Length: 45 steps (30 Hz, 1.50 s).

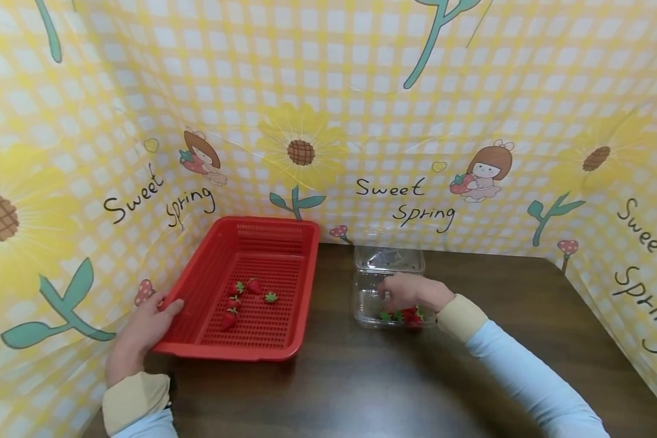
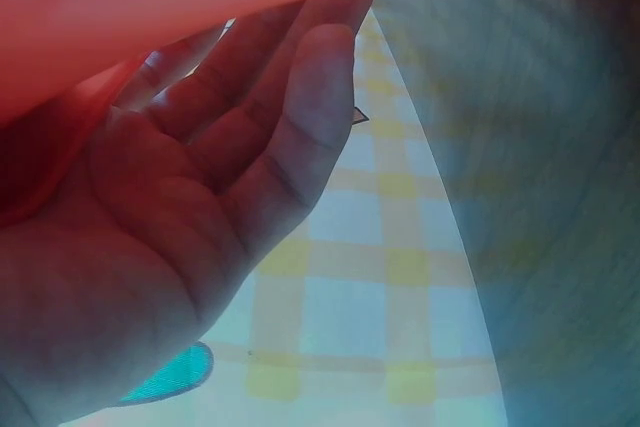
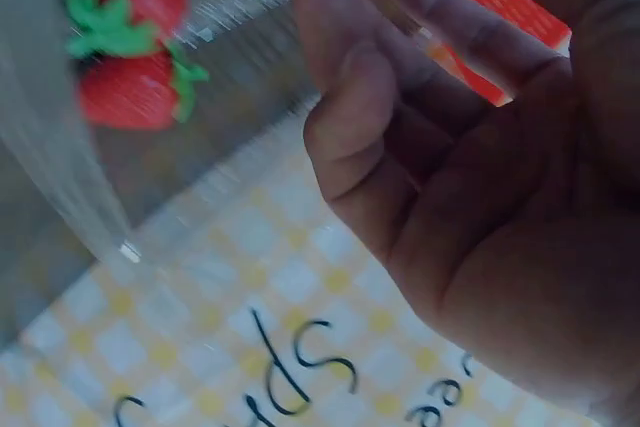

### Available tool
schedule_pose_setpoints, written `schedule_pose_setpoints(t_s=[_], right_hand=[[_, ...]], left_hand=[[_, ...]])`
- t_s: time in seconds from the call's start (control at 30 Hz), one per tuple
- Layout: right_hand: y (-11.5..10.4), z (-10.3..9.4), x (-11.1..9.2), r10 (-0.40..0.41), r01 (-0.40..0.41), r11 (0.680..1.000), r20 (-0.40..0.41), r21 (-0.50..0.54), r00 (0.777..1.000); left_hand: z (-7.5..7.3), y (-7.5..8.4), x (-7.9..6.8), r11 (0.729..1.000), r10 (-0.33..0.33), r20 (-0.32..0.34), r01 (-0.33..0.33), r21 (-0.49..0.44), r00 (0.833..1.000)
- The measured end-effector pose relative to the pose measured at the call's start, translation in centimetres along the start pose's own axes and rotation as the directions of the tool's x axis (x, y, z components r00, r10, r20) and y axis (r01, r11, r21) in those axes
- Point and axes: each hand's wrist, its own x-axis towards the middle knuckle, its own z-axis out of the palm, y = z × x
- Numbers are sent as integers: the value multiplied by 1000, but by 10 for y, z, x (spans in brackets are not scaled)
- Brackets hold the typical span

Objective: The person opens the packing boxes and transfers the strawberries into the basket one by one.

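Note:
A red plastic basket (image 1: pixel 305 286) stands tilted toward the left on the table, with several strawberries (image 1: pixel 254 286) lying on its slotted bottom. My left hand (image 1: pixel 146 325) holds the basket's left rim, thumb on top and the other fingers along its outer side, as the left wrist view also shows. Over a clear plastic box (image 1: pixel 365 286) hovers my right hand (image 1: pixel 413 292), fingers loosely bent. Nothing shows between those fingers in the right wrist view. Red strawberries (image 3: pixel 130 92) with green leaves lie in the near right part of the box, partly hidden by the hand in the head view.
The box's clear lid (image 1: pixel 389 260) is folded back behind it, close to the cloth. A yellow checked cloth (image 1: pixel 328 91) with sunflowers and lettering walls the back and both sides. The dark brown tabletop (image 1: pixel 339 383) extends in front of the basket and box.

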Motion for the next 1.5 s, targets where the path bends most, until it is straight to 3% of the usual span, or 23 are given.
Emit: schedule_pose_setpoints(t_s=[0.23, 0.67, 0.87, 1.0, 1.17, 1.3, 1.4, 1.5], right_hand=[[2, 13, 10, 2, -3, 999, -2, -51, 1000], [-1, 22, 10, 14, -12, 997, 24, -81, 1000], [2, 20, 8, -19, 18, 999, -15, -34, 1000], [6, 13, 4, -60, 58, 998, -84, -28, 995], [6, 3, 0, -135, 133, 991, -214, -24, 967], [-4, -6, 1, -198, 187, 980, -328, -63, 924], [-16, -15, 2, -233, 212, 972, -376, -98, 897], [-31, -27, 4, -245, 227, 970, -396, -93, 885]], left_hand=[[-4, -2, -1, 999, 14, -19, -14, 31, 1000], [-5, -2, -3, 999, -31, 1, 31, 12, 1000], [-4, -1, -4, 999, -40, -1, 40, 30, 999], [-3, 0, -5, 999, -26, 2, 26, 20, 1000], [-2, 0, -3, 1000, -4, -3, 4, 12, 1000], [0, -1, -1, 999, 5, -18, -5, 31, 1000], [0, -1, 0, 999, 3, -21, -2, 40, 1000], [0, 0, 0, 999, 3, -20, -2, 48, 1000]])
